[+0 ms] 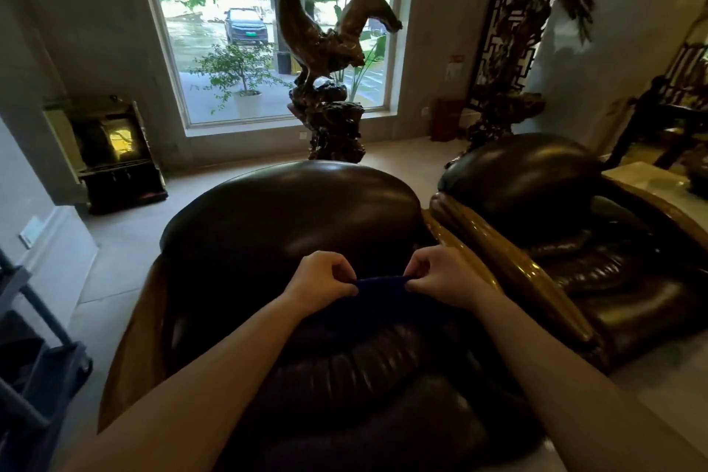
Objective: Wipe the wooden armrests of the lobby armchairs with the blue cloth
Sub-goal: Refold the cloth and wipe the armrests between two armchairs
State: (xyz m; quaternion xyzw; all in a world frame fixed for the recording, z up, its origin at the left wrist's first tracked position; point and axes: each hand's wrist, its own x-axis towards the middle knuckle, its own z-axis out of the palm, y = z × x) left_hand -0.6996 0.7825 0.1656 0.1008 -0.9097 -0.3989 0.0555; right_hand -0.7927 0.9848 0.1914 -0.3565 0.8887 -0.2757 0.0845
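Observation:
A dark blue cloth [383, 289] hangs stretched between my two hands above the seat of the near armchair [291, 218]. My left hand [320, 280] pinches its left top edge and my right hand [440, 278] pinches its right top edge. The cloth's lower part blends into the dark leather and is hard to make out. The near chair has a glossy wooden armrest on the left [134, 337] and another on the right [532, 280]. A second armchair [536, 172] stands to the right, its wooden armrest [659, 211] along its far side.
A tall wooden rooster carving [325, 61] stands on a root base before the window [268, 31]. A dark cabinet [111, 153] sits at the left wall. A grey cart [34, 368] is at the lower left. Carved furniture and a plant [536, 11] fill the right.

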